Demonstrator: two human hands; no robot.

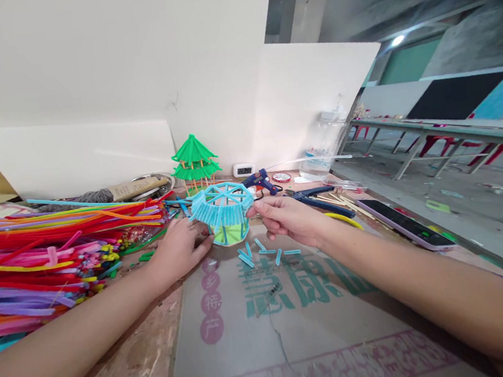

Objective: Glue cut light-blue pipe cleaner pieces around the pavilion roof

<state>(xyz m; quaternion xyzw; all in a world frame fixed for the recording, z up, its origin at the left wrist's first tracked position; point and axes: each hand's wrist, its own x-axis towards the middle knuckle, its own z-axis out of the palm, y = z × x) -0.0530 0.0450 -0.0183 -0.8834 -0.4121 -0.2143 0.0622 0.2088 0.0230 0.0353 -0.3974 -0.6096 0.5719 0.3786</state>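
Observation:
A light blue model pavilion made of pipe cleaners stands on a green base. Strips fill the front and left of its sloping roof; the top is an open ring with spokes. My left hand curls its fingers around the model's left side, at the base. At the right roof edge my right hand makes a pinch with thumb and forefinger; anything between the tips is too small to make out. Short light blue pipe cleaner pieces lie in front of the model, several of them scattered on the printed sheet.
Bundles of colored pipe cleaners cover the left side. Behind stand a green two-tier pavilion, a small digital clock, a glue gun and a plastic bottle. Pliers and a phone lie to the right.

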